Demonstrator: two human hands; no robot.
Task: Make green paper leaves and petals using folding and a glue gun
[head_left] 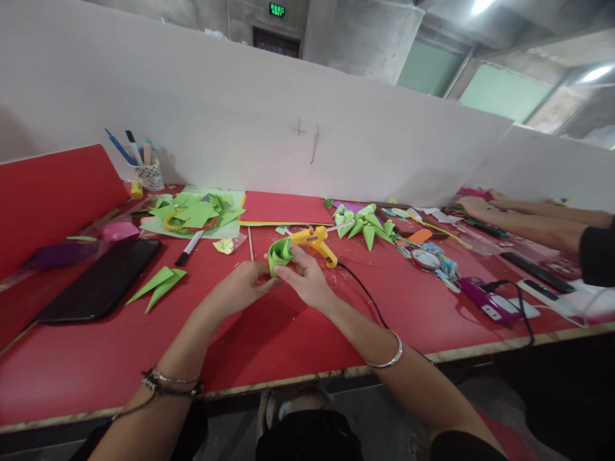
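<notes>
Between my two hands, above the red table, is a rolled green paper piece [280,254] with a spiral top. My left hand [244,285] grips it from the left, its fingers partly hidden behind the paper. From the right, my right hand [305,275] pinches it with thumb and fingers. Just behind lies a yellow glue gun [318,242] on the table. Folded green paper leaves [158,285] lie to the left. Farther back are a pile of cut green paper [204,211] and a cluster of green paper cones [368,225].
A black phone [103,278] and marker [189,248] lie left, near a pen cup [150,175]. Red sheets [286,209] lie at the back. The glue gun's cord runs right, near a purple power strip [489,301]. Another person's hands [480,206] are far right.
</notes>
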